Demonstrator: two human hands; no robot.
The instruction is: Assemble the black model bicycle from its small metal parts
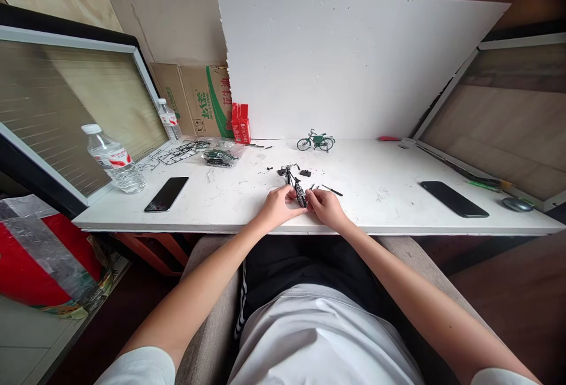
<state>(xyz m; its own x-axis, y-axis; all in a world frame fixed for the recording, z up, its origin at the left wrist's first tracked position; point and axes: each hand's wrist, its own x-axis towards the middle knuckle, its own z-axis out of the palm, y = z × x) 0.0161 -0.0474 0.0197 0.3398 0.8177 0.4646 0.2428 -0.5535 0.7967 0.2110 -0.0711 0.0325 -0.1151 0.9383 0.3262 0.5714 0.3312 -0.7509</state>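
Near the front edge of the white table [239, 196], both hands are on a small black model bicycle [299, 192]. My left hand [279, 205] is closed on its left side, thumb reaching along the near end. From the right, my right hand [326, 205] pinches the model's near end with thumb and forefinger. The handlebar points away from me; fingers cover part of the frame. Just beyond lie a small black part [305, 173] and tiny dark bits. A thin black stick [332, 190] rests right of my right hand. Farther back stands a finished-looking green model bicycle [315, 140].
At the left are a phone [167, 194], water bottles [115, 161], black sprue frames [183, 152] and a plastic bag of parts [221, 155]. A red box [241, 123] stands behind. Rightward lie another black phone [454, 198] and a grey mouse [517, 204]. A white board [354, 66] leans behind.
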